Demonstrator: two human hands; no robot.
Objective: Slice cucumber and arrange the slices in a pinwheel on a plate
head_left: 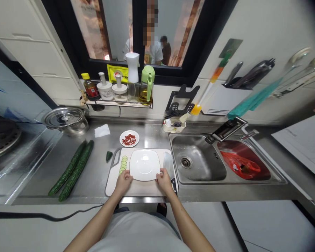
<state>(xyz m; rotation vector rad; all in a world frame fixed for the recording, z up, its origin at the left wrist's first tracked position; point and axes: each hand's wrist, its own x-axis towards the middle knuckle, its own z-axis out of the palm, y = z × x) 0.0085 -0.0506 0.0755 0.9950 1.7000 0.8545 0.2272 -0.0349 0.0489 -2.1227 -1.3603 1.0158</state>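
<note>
Both my hands grip a white squarish plate point(144, 164) by its near corners, over the cutting board point(141, 189). My left hand point(124, 181) is closed on the left corner, my right hand point(164, 180) on the right one. Left of the plate, a row of cucumber slices point(124, 162) lies on the board, partly behind my left hand. A knife point(168, 161) rests along the board's right side, its black handle passing beside my right hand. A cucumber end piece point(109, 156) sits just off the board's left edge.
Two whole cucumbers point(73, 171) lie on the left of the steel counter. Behind the board stands a small plate point(122, 142) of red bits. To the right is a double sink point(199, 176) with a red plastic bag point(241, 166). A lidded pot point(66, 120) stands back left.
</note>
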